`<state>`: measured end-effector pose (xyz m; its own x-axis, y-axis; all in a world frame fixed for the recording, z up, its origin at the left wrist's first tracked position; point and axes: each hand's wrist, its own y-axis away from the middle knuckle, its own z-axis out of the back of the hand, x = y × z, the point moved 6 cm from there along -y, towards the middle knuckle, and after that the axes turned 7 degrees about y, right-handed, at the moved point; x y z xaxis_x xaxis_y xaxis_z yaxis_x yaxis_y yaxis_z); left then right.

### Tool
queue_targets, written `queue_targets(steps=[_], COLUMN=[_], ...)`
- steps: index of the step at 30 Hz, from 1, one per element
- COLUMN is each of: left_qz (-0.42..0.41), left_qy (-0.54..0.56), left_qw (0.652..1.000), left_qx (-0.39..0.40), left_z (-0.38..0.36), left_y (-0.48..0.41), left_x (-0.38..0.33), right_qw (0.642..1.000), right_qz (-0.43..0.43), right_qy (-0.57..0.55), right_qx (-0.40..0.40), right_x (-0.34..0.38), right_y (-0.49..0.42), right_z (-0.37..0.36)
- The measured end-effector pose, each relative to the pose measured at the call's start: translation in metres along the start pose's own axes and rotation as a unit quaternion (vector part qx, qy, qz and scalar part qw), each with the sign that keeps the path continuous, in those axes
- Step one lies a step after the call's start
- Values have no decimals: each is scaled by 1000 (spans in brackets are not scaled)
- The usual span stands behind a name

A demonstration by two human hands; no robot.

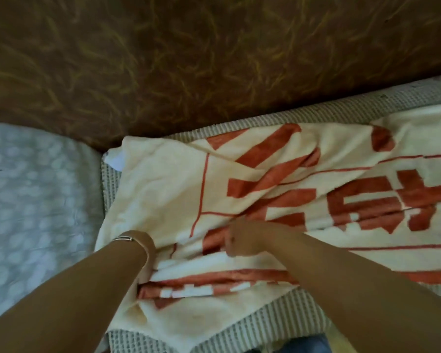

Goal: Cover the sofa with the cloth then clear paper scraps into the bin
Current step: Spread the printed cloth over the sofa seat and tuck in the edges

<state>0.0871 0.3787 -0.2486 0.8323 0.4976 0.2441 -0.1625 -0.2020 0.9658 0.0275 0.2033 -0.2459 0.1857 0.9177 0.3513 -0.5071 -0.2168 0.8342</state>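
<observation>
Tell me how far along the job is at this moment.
Done: the cream and red cloth lies on the sofa's grey seat cover, but wrinkled, with the cover showing at its edges. In hand: the right hand grips a fold; the left hand is buried in folds. Left: spreading it flat, then the paper scraps; neither scraps nor bin is in view.

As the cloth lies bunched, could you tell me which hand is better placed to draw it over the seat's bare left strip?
Likely left: the left hand is tucked into the cloth beside that grey strip, while the right hand grips a fold nearer the middle.
</observation>
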Motion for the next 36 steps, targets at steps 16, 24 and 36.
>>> queue_targets(steps=[16, 24, 36], left_qz=[-94, -124, 48], left_qy=[71, 136, 187], left_qw=[963, 944, 914], left_qx=[-240, -274, -356], left_z=[50, 74, 56], left_y=[-8, -6, -51], left_x=[-10, 8, 113], right_qw=[978, 924, 949], right_qz=[57, -75, -89], right_qy=[183, -60, 32], right_qx=[81, -369, -299], right_x=[41, 17, 24], right_y=[-20, -37, -54], right_z=[-7, 93, 104])
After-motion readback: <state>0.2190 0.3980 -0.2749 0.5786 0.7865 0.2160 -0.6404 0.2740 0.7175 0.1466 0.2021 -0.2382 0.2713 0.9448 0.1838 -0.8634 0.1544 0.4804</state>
